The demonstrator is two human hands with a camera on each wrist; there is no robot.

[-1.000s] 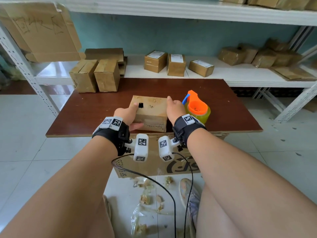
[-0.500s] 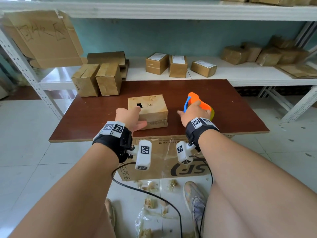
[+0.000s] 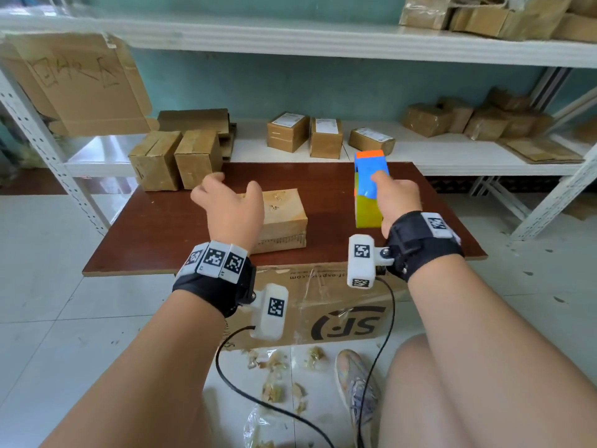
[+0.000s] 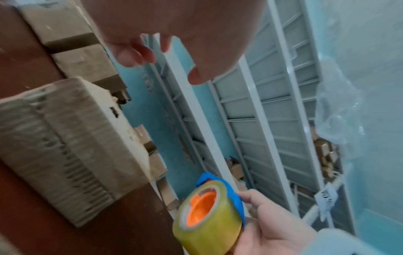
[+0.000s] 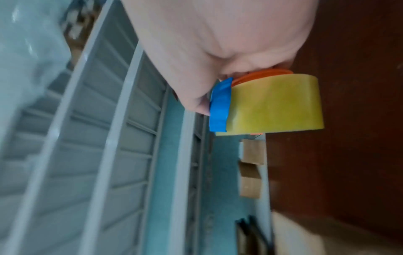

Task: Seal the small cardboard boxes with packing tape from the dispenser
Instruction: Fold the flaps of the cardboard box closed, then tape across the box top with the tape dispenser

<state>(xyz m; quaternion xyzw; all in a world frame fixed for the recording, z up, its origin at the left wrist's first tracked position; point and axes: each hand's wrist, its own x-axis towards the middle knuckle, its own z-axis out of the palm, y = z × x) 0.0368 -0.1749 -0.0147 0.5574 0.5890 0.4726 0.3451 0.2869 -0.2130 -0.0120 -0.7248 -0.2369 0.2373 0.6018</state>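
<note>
Gripping a tape dispenser [image 3: 370,185] with curled fingers, the right hand [image 3: 395,202] holds it raised over the right side of a smooth reddish-brown desk [image 3: 155,231]. Its orange core and blue plastic guard carry a glossy yellowish roll. The left hand [image 3: 231,211] hovers with fingers loosely spread, holding nothing, above a small rectangular cardboard box [image 3: 281,218] with a scuffed top, resting mid-desk.

A parcel storeroom or packing room: behind the brown worktable [image 3: 168,227], white metal shelving [image 3: 323,43] holds many taped cardboard parcels [image 3: 326,137]; under the worktable a courier-marked carton [image 3: 339,315] stands on the tiled floor [image 3: 48,286].
</note>
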